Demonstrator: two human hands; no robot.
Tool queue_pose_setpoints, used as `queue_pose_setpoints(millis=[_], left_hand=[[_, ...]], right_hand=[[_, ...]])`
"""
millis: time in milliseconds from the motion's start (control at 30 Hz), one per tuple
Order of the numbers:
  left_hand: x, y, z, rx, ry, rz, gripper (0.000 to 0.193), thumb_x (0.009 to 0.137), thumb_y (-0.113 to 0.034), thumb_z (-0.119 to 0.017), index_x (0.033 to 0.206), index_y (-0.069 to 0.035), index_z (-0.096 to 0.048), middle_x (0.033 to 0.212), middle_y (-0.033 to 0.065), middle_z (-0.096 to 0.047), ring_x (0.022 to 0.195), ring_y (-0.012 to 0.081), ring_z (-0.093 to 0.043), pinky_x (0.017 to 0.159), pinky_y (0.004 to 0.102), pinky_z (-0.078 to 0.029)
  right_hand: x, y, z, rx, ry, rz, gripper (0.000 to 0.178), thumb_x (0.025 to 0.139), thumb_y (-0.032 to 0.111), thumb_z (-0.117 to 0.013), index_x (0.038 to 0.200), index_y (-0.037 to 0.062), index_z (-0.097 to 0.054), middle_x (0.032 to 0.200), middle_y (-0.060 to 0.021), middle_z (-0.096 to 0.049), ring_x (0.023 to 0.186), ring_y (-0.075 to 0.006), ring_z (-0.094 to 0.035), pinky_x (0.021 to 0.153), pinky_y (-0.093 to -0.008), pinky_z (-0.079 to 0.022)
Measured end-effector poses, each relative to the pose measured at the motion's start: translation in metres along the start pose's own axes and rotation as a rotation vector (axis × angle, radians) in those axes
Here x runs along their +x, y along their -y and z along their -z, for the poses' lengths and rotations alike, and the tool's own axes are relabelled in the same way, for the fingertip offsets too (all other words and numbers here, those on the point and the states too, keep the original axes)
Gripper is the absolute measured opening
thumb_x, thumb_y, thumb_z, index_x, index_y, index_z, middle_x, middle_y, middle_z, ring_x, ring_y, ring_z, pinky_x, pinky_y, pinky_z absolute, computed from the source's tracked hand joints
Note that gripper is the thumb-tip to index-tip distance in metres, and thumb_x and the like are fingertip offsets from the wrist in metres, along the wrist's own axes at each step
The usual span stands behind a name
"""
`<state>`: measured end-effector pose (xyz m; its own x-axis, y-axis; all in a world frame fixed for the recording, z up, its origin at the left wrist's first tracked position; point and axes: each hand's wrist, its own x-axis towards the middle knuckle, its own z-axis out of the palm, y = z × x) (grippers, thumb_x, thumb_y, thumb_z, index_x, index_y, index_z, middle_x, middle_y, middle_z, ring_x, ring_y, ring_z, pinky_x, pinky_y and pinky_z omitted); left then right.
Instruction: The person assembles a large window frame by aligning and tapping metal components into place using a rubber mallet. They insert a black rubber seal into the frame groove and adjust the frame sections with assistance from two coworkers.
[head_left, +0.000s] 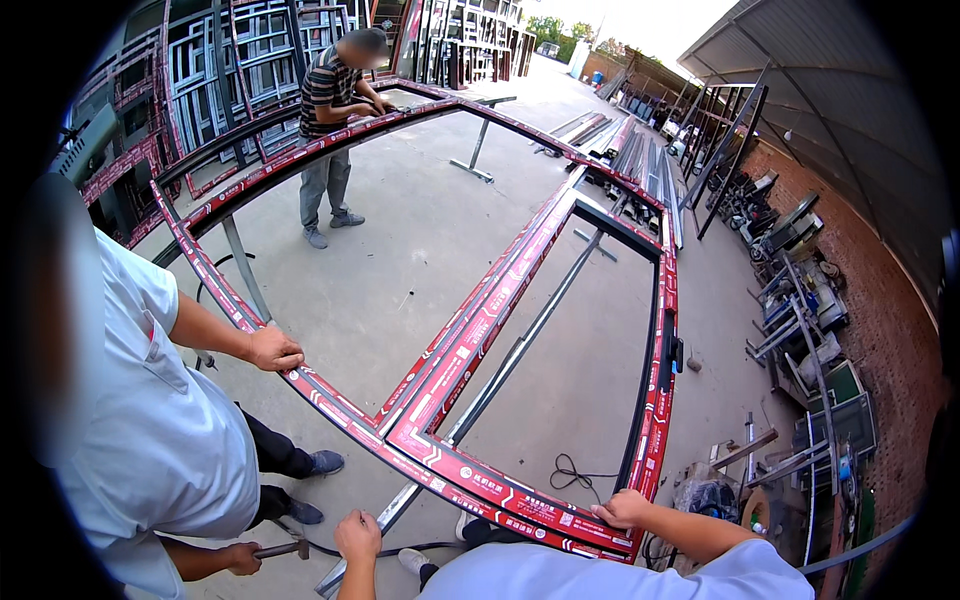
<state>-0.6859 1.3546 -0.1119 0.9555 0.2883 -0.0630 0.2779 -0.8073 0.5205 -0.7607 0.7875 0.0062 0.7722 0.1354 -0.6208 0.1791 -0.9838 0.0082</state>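
A large aluminium window frame (480,478) wrapped in red printed film spans the view, propped above the ground on metal supports. Set into its right part is a narrower sash (500,290) with a dark inner edge. My right hand (622,508) is closed on the frame's near right corner, fingers curled over the red rail. Off the near edge, beside a steel support bar (398,508), my left hand (358,537) is held with fingers curled in; what it holds, if anything, is hidden. A black handle or lock piece (676,352) sits on the right side rail.
At left, a co-worker in a light shirt (160,400) rests one hand (275,348) on the frame and holds a hammer (283,549). Another person (328,110) works at the far rail. Metal profiles (640,150), stacked frames (240,70), scrap (830,400) and a black cable (580,470) lie around.
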Motion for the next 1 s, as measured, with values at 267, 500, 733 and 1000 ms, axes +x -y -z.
queue_pose_setpoints(millis=[267, 500, 733, 1000], left_hand=[[-0.004, -0.003, 0.000, -0.017, -0.021, 0.002, 0.028, 0.092, -0.021, -0.061, 0.076, 0.001, -0.068, 0.083, 0.0264, -0.071, 0.077, 0.0490, -0.068, 0.073, 0.0574, -0.053], [-0.004, -0.005, 0.002, -0.016, -0.028, 0.010, 0.027, 0.091, -0.021, -0.061, 0.078, 0.002, -0.068, 0.084, 0.0273, -0.070, 0.080, 0.0495, -0.067, 0.076, 0.0587, -0.052], [0.001, -0.005, -0.010, -0.039, -0.015, 0.027, 0.027, 0.090, -0.021, -0.060, 0.077, 0.002, -0.068, 0.084, 0.0271, -0.070, 0.082, 0.0494, -0.067, 0.077, 0.0591, -0.051], [-0.003, -0.003, -0.006, 0.008, -0.040, 0.036, 0.028, 0.089, -0.022, -0.061, 0.075, 0.001, -0.068, 0.081, 0.0270, -0.070, 0.076, 0.0496, -0.067, 0.074, 0.0598, -0.051]], right_hand=[[-0.086, 0.015, 0.150, -0.107, -0.087, 0.201, 0.067, 0.109, 0.052, -0.048, 0.067, 0.0085, -0.076, 0.058, -0.0172, -0.065, 0.056, -0.0387, -0.067, 0.058, -0.0477, -0.055], [-0.098, 0.020, 0.173, -0.103, -0.256, 0.266, 0.060, 0.107, 0.046, -0.055, 0.063, 0.0085, -0.072, 0.052, -0.0133, -0.061, 0.048, -0.0339, -0.062, 0.054, -0.0448, -0.052], [-0.029, -0.006, 0.032, -0.022, 0.019, 0.142, 0.061, 0.111, 0.049, -0.041, 0.090, 0.0066, -0.078, 0.084, -0.0215, -0.074, 0.086, -0.0399, -0.073, 0.085, -0.0498, -0.057], [0.012, 0.044, 0.078, 0.247, -0.300, 0.379, 0.036, 0.106, 0.035, -0.061, 0.108, 0.0029, -0.076, 0.102, -0.0153, -0.075, 0.099, -0.0352, -0.071, 0.091, -0.0450, -0.057]])
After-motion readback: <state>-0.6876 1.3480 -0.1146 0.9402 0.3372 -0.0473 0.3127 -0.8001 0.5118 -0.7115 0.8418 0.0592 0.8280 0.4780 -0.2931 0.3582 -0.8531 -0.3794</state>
